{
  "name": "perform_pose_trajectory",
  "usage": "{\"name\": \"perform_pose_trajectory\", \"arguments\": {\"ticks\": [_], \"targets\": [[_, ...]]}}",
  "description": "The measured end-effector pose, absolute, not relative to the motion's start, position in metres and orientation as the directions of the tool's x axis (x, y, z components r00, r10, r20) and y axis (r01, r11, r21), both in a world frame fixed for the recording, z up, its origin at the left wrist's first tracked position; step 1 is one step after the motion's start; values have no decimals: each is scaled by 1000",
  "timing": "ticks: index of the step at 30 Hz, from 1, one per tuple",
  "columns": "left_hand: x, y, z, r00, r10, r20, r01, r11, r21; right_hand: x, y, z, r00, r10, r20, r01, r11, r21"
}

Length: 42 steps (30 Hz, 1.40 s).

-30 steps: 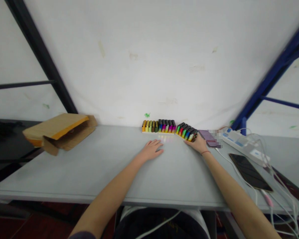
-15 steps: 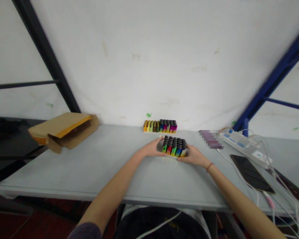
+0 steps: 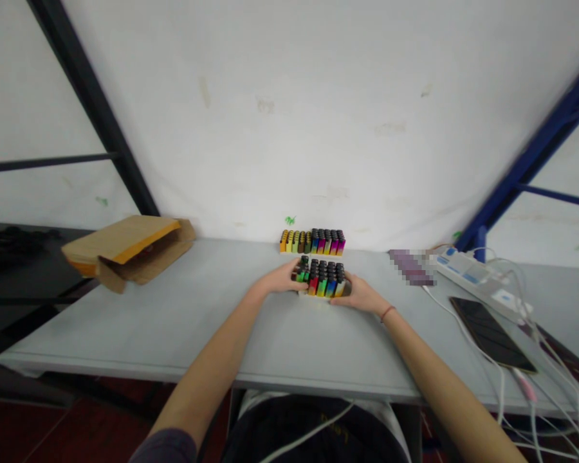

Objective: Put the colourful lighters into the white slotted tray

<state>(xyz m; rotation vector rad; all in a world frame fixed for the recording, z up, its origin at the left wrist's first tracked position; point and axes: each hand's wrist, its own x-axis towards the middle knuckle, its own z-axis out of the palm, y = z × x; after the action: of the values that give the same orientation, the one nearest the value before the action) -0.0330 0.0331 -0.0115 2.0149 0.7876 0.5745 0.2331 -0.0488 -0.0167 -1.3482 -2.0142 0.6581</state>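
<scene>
The left hand (image 3: 282, 280) and the right hand (image 3: 359, 297) hold a block of disposable lighters (image 3: 322, 280) between them on the pale grey surface (image 3: 197, 315). The fingers of each hand are spread only as wide as the block and press against its opposite ends, the left ones curling over its left end and the right ones lying along its right end and front corner. The lighters stand upright and packed tightly together in several rows, with black tops and glossy bodies shading through green, red, yellow and blue. A pale base strip (image 3: 313, 294) shows beneath the front of the block, which appears to rest on the surface, though the hands hide part of the contact.

Just behind it, with a narrow gap between them, a second group of upright lighters (image 3: 312, 242) stands on its own pale tray (image 3: 312, 253) against the white wall (image 3: 289, 116). Yellow and green bodies stand at its left end, and pink and purple ones at its right.

Well to the left lies an open kraft-cardboard carton (image 3: 130, 252), its flap folded out and its orange-edged lid raised; shadow hides what is inside. To the right are a pixelated object (image 3: 410, 267), a white power strip (image 3: 468, 276) and a dark smartphone (image 3: 492, 334).
</scene>
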Motion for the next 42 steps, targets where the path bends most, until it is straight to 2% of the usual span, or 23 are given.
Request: {"name": "perform_pose_trajectory", "arguments": {"ticks": [5, 15, 27, 29, 32, 34, 36, 38, 40, 42], "targets": [[-33, 35, -23, 651, 753, 98, 383, -437, 814, 233, -49, -21, -268, 933, 240, 621, 358, -697], [-28, 42, -31, 548, 799, 249, 249, -440, 863, 235, -47, -30, -268, 921, 284, 589, 390, -708], [-21, 33, -32, 440, 870, 224, 301, -378, 875, 234, -49, -28, -264, 925, 274, 602, 380, -702], [-23, 35, -25, 382, 891, 243, 243, -351, 904, 235, -49, -30, -261, 925, 275, 603, 379, -702], [-40, 47, -12, 204, 955, 213, 182, -251, 951, 237, -49, -32, -248, 929, 273, 614, 369, -698], [-60, 62, -4, 78, 988, 137, 253, -152, 956, 237, -48, -34, -235, 931, 279, 616, 364, -698], [-81, 80, 2, -68, 996, 53, 458, -16, 889, 237, -48, -36, -229, 929, 289, 607, 369, -704], [-95, 97, 4, -164, 985, -46, 682, 147, 716, 236, -48, -37, -230, 926, 298, 598, 376, -708], [-97, 113, 5, -184, 979, -85, 821, 200, 535, 235, -49, -36, -232, 926, 299, 594, 378, -710], [-90, 126, 5, -161, 983, -83, 891, 181, 417, 234, -50, -36, -230, 927, 295, 593, 374, -713]]}}
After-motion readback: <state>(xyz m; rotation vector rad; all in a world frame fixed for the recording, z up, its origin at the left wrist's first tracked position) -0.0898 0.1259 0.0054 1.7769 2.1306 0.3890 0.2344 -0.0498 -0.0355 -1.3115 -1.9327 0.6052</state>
